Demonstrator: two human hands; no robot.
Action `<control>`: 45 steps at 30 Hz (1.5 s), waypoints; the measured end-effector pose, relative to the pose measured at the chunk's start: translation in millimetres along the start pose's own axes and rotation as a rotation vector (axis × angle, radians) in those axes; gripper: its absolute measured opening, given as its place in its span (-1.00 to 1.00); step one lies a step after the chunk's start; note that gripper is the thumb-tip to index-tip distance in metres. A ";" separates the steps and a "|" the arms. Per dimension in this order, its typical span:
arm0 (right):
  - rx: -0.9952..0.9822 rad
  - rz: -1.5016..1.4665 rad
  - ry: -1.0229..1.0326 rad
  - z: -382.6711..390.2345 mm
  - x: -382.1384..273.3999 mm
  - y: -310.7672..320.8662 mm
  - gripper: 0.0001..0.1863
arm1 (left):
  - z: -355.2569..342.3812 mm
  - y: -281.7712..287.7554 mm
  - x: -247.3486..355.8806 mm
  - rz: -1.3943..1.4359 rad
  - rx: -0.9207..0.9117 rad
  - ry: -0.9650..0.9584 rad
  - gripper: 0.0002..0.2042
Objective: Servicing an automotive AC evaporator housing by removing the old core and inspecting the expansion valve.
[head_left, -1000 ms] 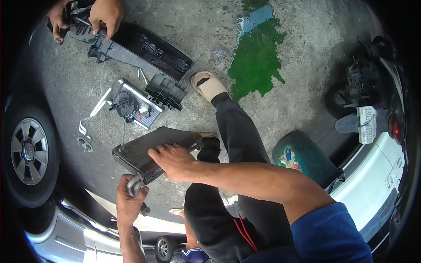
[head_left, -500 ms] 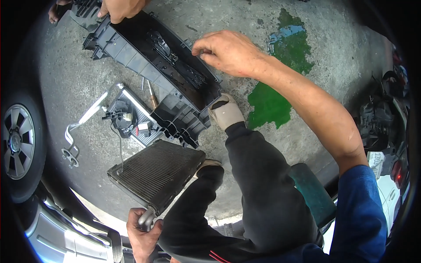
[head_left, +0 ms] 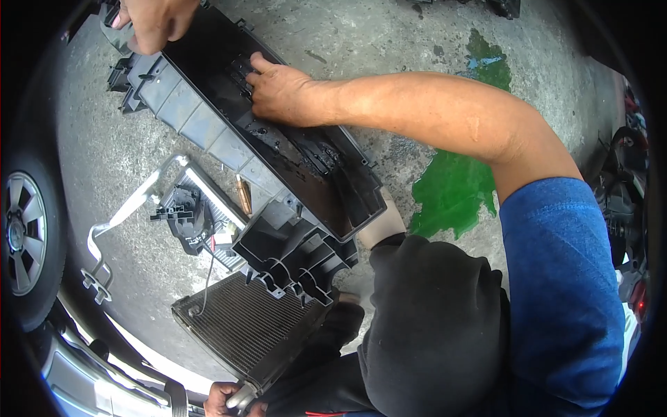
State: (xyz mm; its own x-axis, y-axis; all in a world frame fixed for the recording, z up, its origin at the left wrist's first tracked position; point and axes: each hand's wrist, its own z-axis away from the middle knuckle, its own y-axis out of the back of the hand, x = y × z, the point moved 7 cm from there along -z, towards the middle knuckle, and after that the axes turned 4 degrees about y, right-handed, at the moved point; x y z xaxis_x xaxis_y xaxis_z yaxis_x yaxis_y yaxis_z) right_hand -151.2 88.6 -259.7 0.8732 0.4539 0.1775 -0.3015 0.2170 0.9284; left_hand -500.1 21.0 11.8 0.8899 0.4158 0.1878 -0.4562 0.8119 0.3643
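Observation:
My left hand (head_left: 221,397) is closed around the metal pipe end (head_left: 243,395) of a dark finned heat-exchanger core (head_left: 253,320), which leans by my leg. My right hand (head_left: 288,94) reaches down into a long, open black plastic housing (head_left: 201,135). Its fingers are curled at a wet black piece (head_left: 241,69) inside; the fingertips are partly hidden, so what they grip is unclear. Water drops and dark wet dirt lie along the housing's inner floor. At the far end, another person's hand (head_left: 158,21) rests on the housing's edge.
Left of the housing lie a silver core with bent metal pipes (head_left: 135,198), a black part with wires (head_left: 184,219) and a wooden-handled tool (head_left: 243,194). A green puddle (head_left: 451,194) spreads on the concrete to the right. A car wheel (head_left: 26,222) stands at far left.
My right hand has moved left and down into the housing from beyond its right edge. The housing has shifted nearer, now covering part of the finned core. My left hand keeps its hold.

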 end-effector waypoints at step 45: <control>1.115 -3.036 -0.276 136.7 21.7 -54.6 -0.71 | -16.4 36.2 -15.4 0.210 0.144 -0.081 -0.67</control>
State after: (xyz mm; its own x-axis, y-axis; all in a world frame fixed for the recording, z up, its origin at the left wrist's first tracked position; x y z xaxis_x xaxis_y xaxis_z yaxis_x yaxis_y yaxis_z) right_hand -63.5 -31.6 -262.0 -0.9235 0.2250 -0.3106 0.2069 -0.3897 -0.8974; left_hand -530.3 50.7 7.2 0.7757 0.5299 0.3428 -0.6311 0.6427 0.4344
